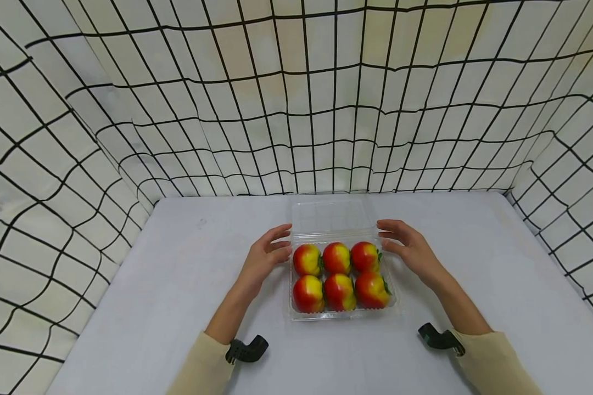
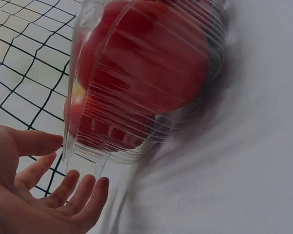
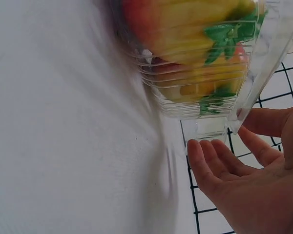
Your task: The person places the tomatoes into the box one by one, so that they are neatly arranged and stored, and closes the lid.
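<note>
A clear plastic clamshell box [image 1: 343, 314] sits on the table with its lid [image 1: 332, 216] folded back flat behind it. Two rows of red-and-yellow fruits [image 1: 337, 258] with green leaves fill its base; they look like peaches or persimmons. By the box's left side is my left hand [image 1: 266, 257], fingers slightly bent near the hinge. My right hand [image 1: 409, 247] mirrors it at the right side. In the left wrist view the thumb [image 2: 44, 143] is close to the rim; whether it touches cannot be told. The right fingertips [image 3: 193, 146] are just below the box corner.
White cloth covers the table [image 1: 178, 291]. Black netting [image 1: 326, 115] over pale walls encloses the back and both sides. A dark wrist camera mount [image 1: 248, 349] is on the left sleeve, and another mount [image 1: 440, 337] is on the right.
</note>
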`<state>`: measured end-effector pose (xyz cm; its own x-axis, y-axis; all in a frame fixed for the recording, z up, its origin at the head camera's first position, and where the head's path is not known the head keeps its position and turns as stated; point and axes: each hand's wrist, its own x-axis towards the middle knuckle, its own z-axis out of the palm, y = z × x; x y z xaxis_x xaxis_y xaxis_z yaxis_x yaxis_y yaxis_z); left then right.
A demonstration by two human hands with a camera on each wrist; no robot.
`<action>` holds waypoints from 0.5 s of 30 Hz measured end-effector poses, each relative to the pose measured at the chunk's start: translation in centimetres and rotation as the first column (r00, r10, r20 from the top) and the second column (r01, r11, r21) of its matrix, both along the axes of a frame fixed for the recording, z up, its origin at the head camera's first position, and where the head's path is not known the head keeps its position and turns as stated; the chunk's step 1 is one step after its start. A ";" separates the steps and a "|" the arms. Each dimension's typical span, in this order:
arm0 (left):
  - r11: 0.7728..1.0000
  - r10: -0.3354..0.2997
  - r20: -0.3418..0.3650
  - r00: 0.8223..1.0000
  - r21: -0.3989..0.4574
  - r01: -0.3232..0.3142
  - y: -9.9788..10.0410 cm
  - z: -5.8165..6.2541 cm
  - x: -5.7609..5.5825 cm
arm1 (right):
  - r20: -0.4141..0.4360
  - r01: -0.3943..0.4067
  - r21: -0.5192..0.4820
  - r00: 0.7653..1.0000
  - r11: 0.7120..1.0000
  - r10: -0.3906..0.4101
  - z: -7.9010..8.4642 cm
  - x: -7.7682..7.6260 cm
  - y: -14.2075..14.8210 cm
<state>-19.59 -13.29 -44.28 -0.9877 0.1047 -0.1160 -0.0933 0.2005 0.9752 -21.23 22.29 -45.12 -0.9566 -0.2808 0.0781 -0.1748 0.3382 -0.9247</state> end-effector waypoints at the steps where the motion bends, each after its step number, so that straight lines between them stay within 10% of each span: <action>1: 1.000 0.001 0.000 1.000 -0.003 -0.001 0.0 -0.1 -0.1 | 0.001 -0.001 0.000 1.000 1.000 0.001 0.0 0.0 0.0; 15: 0.999 0.024 -0.028 0.999 0.026 -0.024 0.1 -0.2 0.1 | -0.003 0.022 -0.006 1.000 1.000 -0.022 0.2 0.4 -0.4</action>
